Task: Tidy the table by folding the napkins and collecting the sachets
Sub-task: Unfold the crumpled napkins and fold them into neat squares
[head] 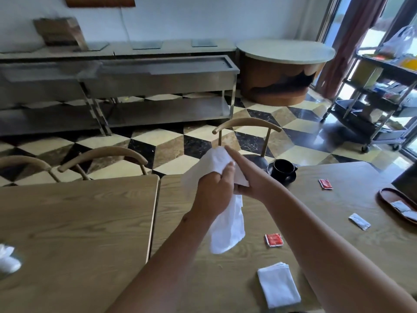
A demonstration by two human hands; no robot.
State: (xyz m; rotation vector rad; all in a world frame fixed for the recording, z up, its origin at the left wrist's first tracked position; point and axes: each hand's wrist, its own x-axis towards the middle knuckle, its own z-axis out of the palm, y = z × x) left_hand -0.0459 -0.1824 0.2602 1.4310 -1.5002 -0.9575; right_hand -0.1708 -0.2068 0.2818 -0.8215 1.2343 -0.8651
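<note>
both hands' fingers [229, 170] pinch a white napkin [228, 224] above the wooden table [225, 279].

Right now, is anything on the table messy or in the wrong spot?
Yes. Two red sachets and a white sachet lie scattered on the table, outside the tray. A crumpled napkin sits at the far left.
</note>
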